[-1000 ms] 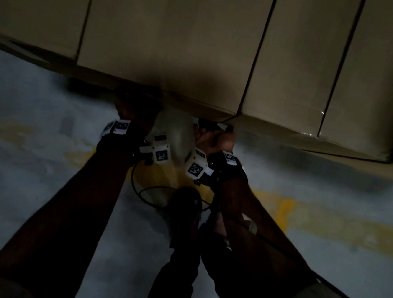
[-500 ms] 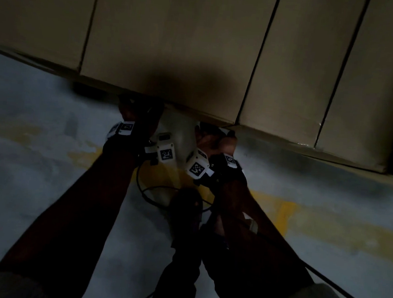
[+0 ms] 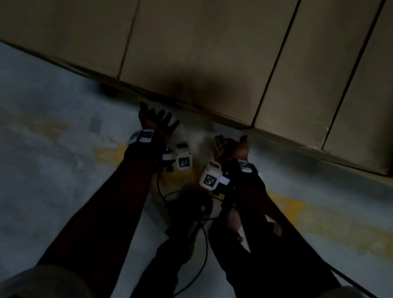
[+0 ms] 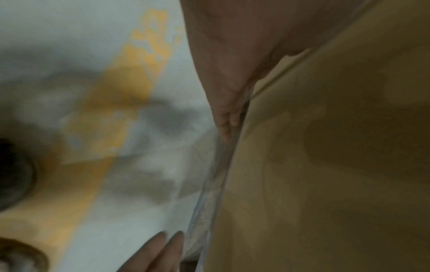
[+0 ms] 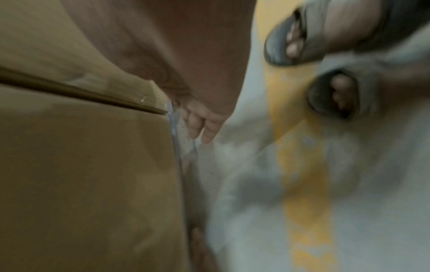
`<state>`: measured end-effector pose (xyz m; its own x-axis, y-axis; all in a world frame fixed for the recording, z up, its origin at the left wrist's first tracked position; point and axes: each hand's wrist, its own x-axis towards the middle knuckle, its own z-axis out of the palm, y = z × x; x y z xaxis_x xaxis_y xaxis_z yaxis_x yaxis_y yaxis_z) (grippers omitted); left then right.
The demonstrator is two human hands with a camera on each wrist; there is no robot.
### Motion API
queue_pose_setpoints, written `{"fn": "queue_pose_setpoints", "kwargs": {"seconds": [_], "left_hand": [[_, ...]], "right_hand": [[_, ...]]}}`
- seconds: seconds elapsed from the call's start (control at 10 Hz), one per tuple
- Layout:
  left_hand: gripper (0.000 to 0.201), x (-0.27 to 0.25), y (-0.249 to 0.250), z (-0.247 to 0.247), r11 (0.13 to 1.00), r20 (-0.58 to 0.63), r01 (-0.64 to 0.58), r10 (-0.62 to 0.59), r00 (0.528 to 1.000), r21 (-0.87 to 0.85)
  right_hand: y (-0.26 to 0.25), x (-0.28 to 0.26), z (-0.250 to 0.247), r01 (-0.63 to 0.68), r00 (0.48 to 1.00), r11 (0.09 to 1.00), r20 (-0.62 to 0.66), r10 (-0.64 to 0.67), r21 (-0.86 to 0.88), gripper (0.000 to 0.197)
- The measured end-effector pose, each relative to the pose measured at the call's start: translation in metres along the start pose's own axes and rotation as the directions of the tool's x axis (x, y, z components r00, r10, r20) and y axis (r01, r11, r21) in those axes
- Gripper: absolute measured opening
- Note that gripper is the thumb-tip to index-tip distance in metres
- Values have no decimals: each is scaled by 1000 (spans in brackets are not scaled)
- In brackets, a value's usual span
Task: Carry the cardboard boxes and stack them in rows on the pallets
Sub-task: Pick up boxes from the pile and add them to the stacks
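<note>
Cardboard boxes (image 3: 195, 41) just beyond spread fingers (image 3: 167, 120).

Both hands, left (image 3: 158, 121) and right (image 3: 231, 147), fingers spread, just below a row of cardboard boxes (image 3: 195, 44).

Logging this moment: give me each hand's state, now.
Left hand: open, fingers spread, holding nothing, just short of the cardboard boxes.
Right hand: open, fingers loose, holding nothing.
</note>
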<state>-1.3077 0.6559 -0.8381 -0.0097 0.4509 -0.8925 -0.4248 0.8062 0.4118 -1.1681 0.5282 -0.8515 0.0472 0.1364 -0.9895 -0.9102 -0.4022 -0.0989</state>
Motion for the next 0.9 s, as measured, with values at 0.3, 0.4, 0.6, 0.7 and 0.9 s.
{"fn": "queue_pose_setpoints", "kwargs": {"seconds": [0.3, 0.4, 0.6, 0.7, 0.9], "left_hand": [[69, 31, 118, -81, 997, -159, -68, 62, 985, -37], [74, 56, 155, -102, 999, -119, -46, 46, 992, 0], [90, 106, 217, -126, 998, -26, 37, -36, 999, 42], [95, 132, 245, -125, 989, 66, 78, -86, 994, 122], [62, 163, 262, -115, 976, 71, 144, -157, 985, 160]], "right_hand": [[37, -45, 86, 37, 986, 985, 155, -63, 166, 66], [56, -37, 129, 37, 982, 972, 174, -79, 232, 67], [107, 14, 212, 41, 990, 863, 95, -102, 503, 74], [116, 29, 242, 70, 980, 778, 102, -171, 624, 77], [104, 43, 262, 145, 963, 708, 65, -261, 691, 79]]}}
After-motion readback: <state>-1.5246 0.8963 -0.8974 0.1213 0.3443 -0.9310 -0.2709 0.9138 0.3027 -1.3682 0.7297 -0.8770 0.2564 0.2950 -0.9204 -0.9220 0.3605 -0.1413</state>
